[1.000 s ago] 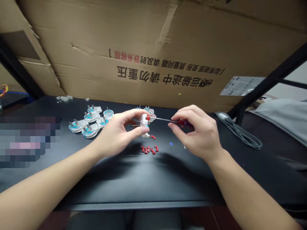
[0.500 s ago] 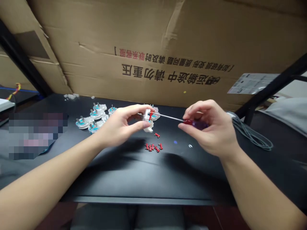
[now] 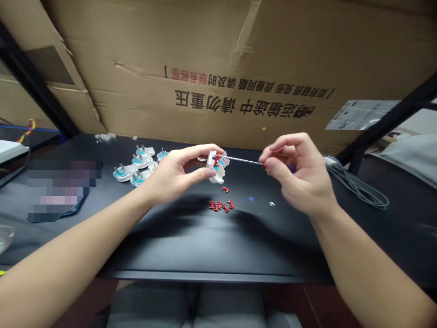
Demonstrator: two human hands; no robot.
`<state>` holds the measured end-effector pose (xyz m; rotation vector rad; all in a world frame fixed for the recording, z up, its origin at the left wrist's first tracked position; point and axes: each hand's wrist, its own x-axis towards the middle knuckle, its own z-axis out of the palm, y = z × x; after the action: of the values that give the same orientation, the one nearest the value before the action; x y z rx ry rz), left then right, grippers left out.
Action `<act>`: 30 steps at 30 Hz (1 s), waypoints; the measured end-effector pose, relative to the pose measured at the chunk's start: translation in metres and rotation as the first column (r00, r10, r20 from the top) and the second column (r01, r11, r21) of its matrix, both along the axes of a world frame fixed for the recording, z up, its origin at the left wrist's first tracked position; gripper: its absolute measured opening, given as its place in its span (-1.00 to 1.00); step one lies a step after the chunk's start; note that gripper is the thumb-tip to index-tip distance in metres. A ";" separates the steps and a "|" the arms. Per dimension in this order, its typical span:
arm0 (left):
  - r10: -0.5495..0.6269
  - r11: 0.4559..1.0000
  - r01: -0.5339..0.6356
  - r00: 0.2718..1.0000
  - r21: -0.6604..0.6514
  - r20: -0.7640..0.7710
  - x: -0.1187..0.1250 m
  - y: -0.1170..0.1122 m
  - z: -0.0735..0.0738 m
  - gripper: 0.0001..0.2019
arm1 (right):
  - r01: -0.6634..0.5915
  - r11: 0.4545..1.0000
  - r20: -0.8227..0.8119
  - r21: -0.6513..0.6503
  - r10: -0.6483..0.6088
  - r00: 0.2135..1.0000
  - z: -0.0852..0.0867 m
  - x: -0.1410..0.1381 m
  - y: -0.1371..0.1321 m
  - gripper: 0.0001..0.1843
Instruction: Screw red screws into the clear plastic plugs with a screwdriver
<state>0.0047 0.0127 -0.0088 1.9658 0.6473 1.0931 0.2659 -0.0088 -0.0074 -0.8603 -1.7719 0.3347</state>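
Between thumb and fingers, my left hand point(image 3: 177, 175) grips a white and clear electrical plug point(image 3: 216, 174) with a blue inner part, held above the table. A small red clamp piece point(image 3: 216, 160) sits at the plug's right side. My right hand point(image 3: 297, 175) is closed around the handle of a screwdriver point(image 3: 241, 160); most of that handle is hidden by the fingers. The metal shaft points left, its tip meeting the plug by the red piece. Below the plug, several small red clamp pieces point(image 3: 218, 206) with screws lie on the table, and a single red piece point(image 3: 225, 189) lies nearer the plug.
Several clear and blue plugs point(image 3: 139, 166) stand pins-up behind my left hand. A grey cable coil point(image 3: 358, 187) lies on the right of the black table point(image 3: 205, 246). Cardboard point(image 3: 218, 45) walls the back. Small clear bits point(image 3: 105, 137) are at back left.
My right hand has turned around the screwdriver handle, its fingers shifted and the handle now more covered. The plug stays in my left hand, and the whole view has shifted slightly.
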 end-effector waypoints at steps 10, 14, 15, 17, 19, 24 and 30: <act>0.002 1.000 -0.002 1.000 -0.029 0.001 0.000 0.000 -0.001 -0.67 | 0.039 0.999 0.067 0.020 -0.041 0.997 0.001 -0.001 -0.001 -0.80; -0.022 0.999 0.023 0.999 -0.039 0.027 0.001 -0.004 -0.002 -0.71 | 0.086 0.979 0.152 0.186 -0.116 0.982 0.006 -0.001 -0.006 -0.88; -0.017 0.999 0.018 1.000 -0.029 0.015 0.001 -0.004 -0.002 -0.71 | 0.102 0.969 0.158 0.226 -0.140 0.977 0.007 -0.002 -0.006 -0.93; 0.004 1.000 -0.004 1.000 0.013 -0.020 0.000 -0.004 -0.001 -0.71 | 0.110 0.973 0.172 0.204 -0.146 0.974 0.007 -0.003 -0.007 -0.96; 0.035 0.997 -0.031 0.998 0.066 -0.059 -0.001 -0.002 0.000 -0.71 | 0.093 0.991 0.195 0.096 -0.111 0.975 0.005 -0.004 -0.005 -0.87; 0.033 0.999 -0.030 0.995 0.042 -0.091 -0.004 0.003 0.000 -0.72 | 0.048 0.940 0.305 0.338 -0.157 0.939 0.001 -0.008 -0.003 -0.86; 0.158 0.931 -0.076 0.966 0.358 -0.203 -0.009 0.005 0.004 -0.75 | 0.058 0.998 0.273 0.016 -0.060 0.960 -0.001 -0.016 -0.007 -0.80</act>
<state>-0.0045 0.0177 -0.0046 2.4115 0.7417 1.1225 0.2500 -0.0155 -0.0088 -0.9891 -1.9952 0.1745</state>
